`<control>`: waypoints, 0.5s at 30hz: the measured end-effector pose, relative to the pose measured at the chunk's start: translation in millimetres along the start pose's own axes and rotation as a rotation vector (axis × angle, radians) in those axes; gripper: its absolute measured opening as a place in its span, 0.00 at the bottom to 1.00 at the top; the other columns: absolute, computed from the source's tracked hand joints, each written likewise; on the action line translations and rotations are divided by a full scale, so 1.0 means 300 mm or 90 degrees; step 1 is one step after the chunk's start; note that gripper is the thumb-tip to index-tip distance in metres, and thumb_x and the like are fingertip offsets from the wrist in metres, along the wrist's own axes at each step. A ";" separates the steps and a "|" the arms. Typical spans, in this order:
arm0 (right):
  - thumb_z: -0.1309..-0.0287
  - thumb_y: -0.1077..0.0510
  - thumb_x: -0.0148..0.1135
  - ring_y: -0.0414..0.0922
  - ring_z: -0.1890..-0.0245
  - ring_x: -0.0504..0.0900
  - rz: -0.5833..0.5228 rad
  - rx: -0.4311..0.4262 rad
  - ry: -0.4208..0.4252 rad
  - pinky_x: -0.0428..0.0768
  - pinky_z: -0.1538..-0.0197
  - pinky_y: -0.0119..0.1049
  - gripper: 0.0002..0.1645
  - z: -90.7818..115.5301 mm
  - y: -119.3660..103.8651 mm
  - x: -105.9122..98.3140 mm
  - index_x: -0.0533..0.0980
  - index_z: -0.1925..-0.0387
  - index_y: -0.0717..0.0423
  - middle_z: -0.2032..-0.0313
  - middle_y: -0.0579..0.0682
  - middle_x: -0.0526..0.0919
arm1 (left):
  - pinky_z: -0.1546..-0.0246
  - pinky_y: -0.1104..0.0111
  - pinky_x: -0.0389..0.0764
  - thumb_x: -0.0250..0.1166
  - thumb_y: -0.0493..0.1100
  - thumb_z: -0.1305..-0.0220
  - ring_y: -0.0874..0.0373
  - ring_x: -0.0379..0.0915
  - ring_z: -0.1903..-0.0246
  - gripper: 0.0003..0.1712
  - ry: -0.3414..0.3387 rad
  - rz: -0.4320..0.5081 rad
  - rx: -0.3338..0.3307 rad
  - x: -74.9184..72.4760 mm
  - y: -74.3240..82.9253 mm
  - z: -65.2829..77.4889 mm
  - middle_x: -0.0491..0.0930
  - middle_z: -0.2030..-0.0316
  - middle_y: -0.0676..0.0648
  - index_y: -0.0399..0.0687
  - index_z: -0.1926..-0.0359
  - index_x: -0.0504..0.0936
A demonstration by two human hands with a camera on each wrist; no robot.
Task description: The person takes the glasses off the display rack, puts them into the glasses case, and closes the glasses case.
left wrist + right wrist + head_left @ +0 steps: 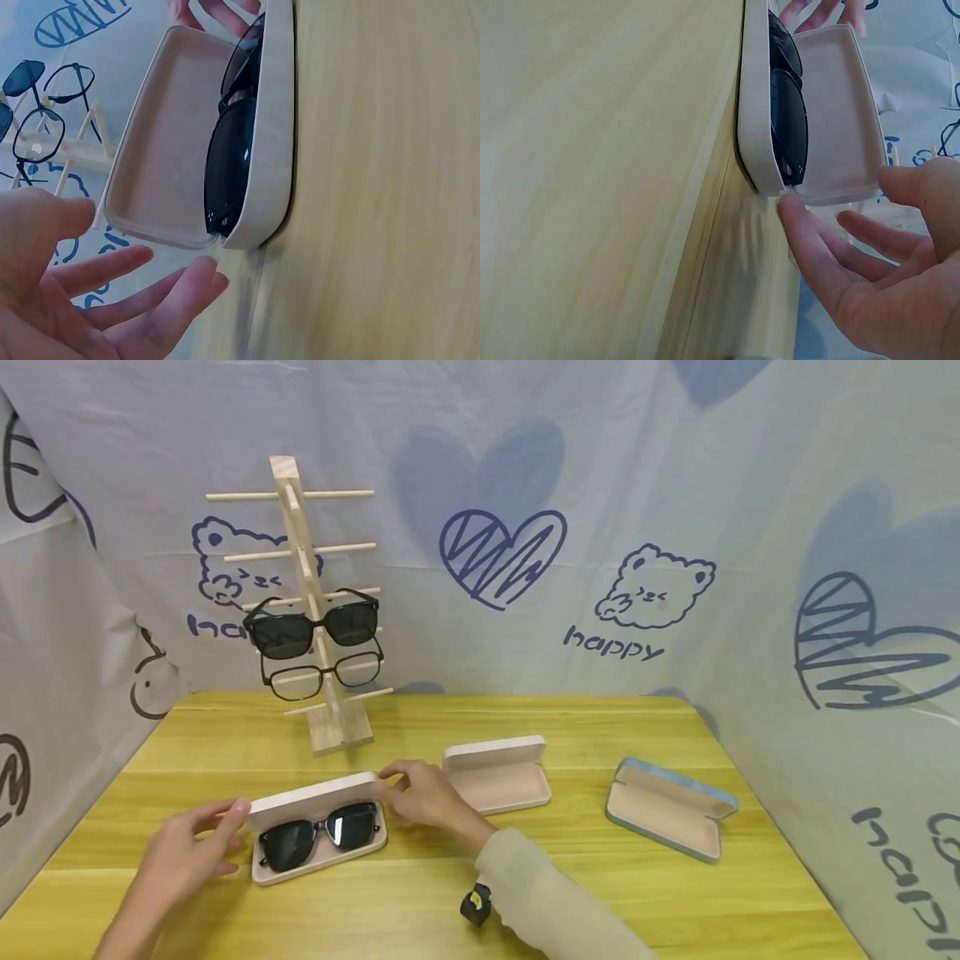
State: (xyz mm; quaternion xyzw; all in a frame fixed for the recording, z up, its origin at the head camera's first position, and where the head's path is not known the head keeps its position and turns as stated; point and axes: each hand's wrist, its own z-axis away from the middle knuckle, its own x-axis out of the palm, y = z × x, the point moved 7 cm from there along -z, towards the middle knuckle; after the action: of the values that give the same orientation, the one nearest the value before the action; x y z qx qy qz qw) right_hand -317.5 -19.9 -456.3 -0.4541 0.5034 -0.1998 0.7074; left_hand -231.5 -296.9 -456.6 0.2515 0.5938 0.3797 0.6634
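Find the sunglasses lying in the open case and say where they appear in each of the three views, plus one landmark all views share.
Head: the sunglasses are low, left of centre.
Left wrist: the sunglasses are in the upper middle, seen edgewise.
Right wrist: the sunglasses are in the upper part, right of centre.
Shared landmark: the raised lid, above them in head, left in left wrist, right in right wrist.

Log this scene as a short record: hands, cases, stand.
Left hand: fingers spread at the left case's left end; contact unclear
Right hand: at its right end, thumb at the lid's edge
Left case: white, open, black sunglasses inside
Middle case: white, open
Right case: blue, open
Wooden stand: holds dark glasses above clear glasses
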 end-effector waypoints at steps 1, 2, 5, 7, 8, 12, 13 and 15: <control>0.29 0.44 0.63 0.47 0.74 0.89 -0.004 0.008 -0.005 0.82 0.72 0.30 0.26 -0.002 0.002 0.006 0.80 0.39 0.56 0.62 0.55 0.90 | 0.63 0.65 0.90 0.49 0.68 0.23 0.47 0.90 0.58 0.49 -0.013 0.017 -0.007 0.009 -0.001 -0.003 0.69 0.33 0.21 0.27 0.25 0.61; 0.29 0.43 0.63 0.48 0.74 0.90 -0.004 0.016 -0.010 0.84 0.71 0.31 0.27 -0.003 0.004 0.012 0.79 0.38 0.55 0.61 0.56 0.90 | 0.62 0.64 0.90 0.49 0.68 0.23 0.46 0.89 0.56 0.49 -0.024 0.031 -0.015 0.017 -0.002 -0.006 0.67 0.33 0.21 0.27 0.25 0.60; 0.28 0.40 0.61 0.48 0.74 0.90 -0.010 0.035 -0.023 0.87 0.68 0.35 0.31 -0.007 0.009 0.028 0.76 0.34 0.55 0.60 0.56 0.90 | 0.60 0.63 0.90 0.49 0.68 0.23 0.44 0.88 0.51 0.51 -0.046 0.051 -0.026 0.037 0.001 -0.013 0.64 0.31 0.20 0.27 0.24 0.58; 0.28 0.40 0.60 0.49 0.74 0.90 -0.015 0.043 -0.026 0.87 0.69 0.36 0.32 -0.011 0.010 0.035 0.75 0.33 0.55 0.60 0.57 0.90 | 0.59 0.63 0.90 0.48 0.69 0.23 0.43 0.87 0.50 0.51 -0.055 0.055 -0.030 0.044 0.002 -0.017 0.63 0.30 0.20 0.27 0.23 0.57; 0.28 0.40 0.60 0.49 0.74 0.91 -0.022 0.047 -0.027 0.88 0.69 0.37 0.32 -0.012 0.011 0.038 0.75 0.33 0.55 0.60 0.58 0.90 | 0.59 0.62 0.90 0.48 0.69 0.23 0.42 0.87 0.50 0.51 -0.057 0.055 -0.031 0.046 0.003 -0.018 0.63 0.31 0.20 0.27 0.24 0.57; 0.29 0.38 0.60 0.48 0.74 0.91 -0.027 0.062 -0.026 0.88 0.68 0.37 0.34 -0.019 0.013 0.044 0.76 0.33 0.55 0.60 0.59 0.90 | 0.59 0.62 0.90 0.49 0.69 0.24 0.41 0.87 0.49 0.52 -0.066 0.054 -0.038 0.049 -0.001 -0.021 0.65 0.31 0.20 0.26 0.24 0.57; 0.29 0.37 0.60 0.48 0.74 0.91 -0.026 0.064 -0.026 0.88 0.67 0.37 0.34 -0.020 0.013 0.045 0.76 0.34 0.55 0.59 0.59 0.90 | 0.59 0.62 0.90 0.49 0.69 0.24 0.41 0.87 0.49 0.52 -0.070 0.056 -0.041 0.050 -0.003 -0.021 0.66 0.32 0.21 0.26 0.24 0.57; 0.29 0.34 0.59 0.47 0.74 0.91 -0.022 0.069 -0.023 0.88 0.66 0.37 0.35 -0.021 0.012 0.046 0.77 0.35 0.54 0.59 0.59 0.90 | 0.58 0.61 0.90 0.49 0.69 0.24 0.41 0.86 0.48 0.52 -0.077 0.061 -0.045 0.052 -0.004 -0.021 0.66 0.32 0.20 0.26 0.24 0.57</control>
State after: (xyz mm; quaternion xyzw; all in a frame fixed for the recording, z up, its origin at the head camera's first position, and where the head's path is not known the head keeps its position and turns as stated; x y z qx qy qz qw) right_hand -318.2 -31.0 -467.1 -0.4272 0.4707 -0.2311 0.7365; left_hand -237.4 -285.9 -467.9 0.2787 0.5261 0.4154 0.6877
